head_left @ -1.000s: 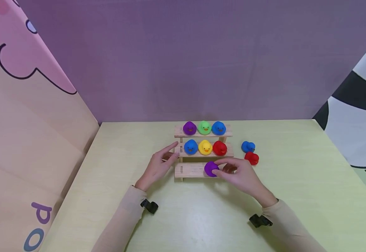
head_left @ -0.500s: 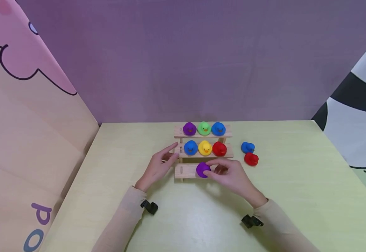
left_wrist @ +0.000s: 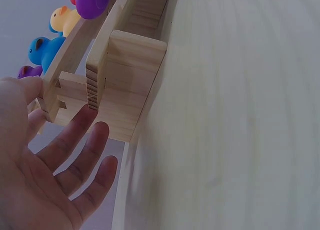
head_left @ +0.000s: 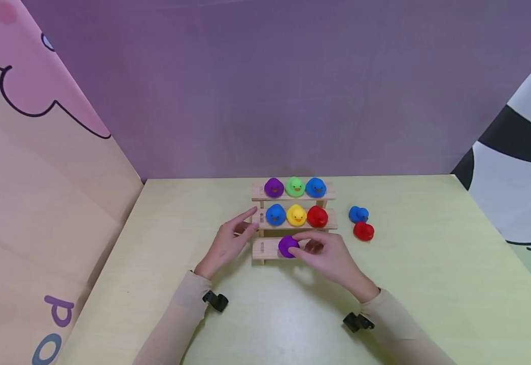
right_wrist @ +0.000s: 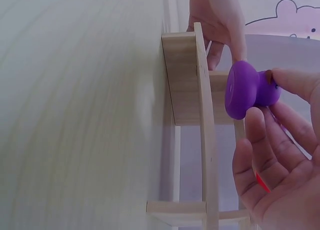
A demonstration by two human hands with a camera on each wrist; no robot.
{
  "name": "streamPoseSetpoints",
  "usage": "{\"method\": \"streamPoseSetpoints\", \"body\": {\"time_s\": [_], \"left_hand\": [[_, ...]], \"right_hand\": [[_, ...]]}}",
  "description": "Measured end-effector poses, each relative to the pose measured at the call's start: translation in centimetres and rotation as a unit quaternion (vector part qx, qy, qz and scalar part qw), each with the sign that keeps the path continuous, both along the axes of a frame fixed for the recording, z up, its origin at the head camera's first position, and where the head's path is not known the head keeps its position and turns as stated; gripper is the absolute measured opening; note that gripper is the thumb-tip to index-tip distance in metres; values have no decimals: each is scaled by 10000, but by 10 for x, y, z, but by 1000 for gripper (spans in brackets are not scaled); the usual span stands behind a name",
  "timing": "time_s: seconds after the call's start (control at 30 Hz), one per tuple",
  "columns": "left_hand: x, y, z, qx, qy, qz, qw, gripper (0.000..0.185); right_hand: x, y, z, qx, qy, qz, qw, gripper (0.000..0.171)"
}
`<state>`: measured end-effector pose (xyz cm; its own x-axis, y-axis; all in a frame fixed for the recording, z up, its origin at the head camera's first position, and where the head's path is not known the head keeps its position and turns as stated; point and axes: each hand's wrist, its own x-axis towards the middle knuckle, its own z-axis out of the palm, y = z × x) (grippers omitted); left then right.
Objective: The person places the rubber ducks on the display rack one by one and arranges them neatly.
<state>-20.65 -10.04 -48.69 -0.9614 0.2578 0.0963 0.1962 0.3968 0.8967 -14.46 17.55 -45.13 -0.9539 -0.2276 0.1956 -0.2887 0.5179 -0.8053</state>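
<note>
A three-step wooden display rack (head_left: 270,248) stands on the table. At the left end of its middle step is my left hand (head_left: 231,241), thumb and forefinger holding the step's two edges; the other fingers (left_wrist: 80,167) are spread in the left wrist view. My right hand (head_left: 331,256) pinches a purple rubber duck (head_left: 287,247) by thumb and fingertips over the bottom step. In the right wrist view this purple duck (right_wrist: 242,92) is tipped, its flat base facing left, apart from the step's board.
Purple, green (head_left: 295,187) and blue ducks line the top step. Blue, yellow (head_left: 296,215) and red (head_left: 317,217) ducks sit on the middle one. On the table (head_left: 429,253) to the right lie a blue duck (head_left: 358,214) and a red duck (head_left: 363,231). A purple wall (head_left: 265,91) rises behind.
My right hand has carried the purple duck leftward along the bottom step, from near its middle toward its left part. The left hand has stayed at the rack's end.
</note>
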Motion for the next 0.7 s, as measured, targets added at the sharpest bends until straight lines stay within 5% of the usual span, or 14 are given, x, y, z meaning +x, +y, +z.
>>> {"method": "streamPoseSetpoints", "body": {"time_s": [0.7], "left_hand": [[-1, 0, 0, 0, 20, -9, 10000, 49]], "right_hand": [[-4, -21, -6, -30, 59, -167, 9998, 25]]}}
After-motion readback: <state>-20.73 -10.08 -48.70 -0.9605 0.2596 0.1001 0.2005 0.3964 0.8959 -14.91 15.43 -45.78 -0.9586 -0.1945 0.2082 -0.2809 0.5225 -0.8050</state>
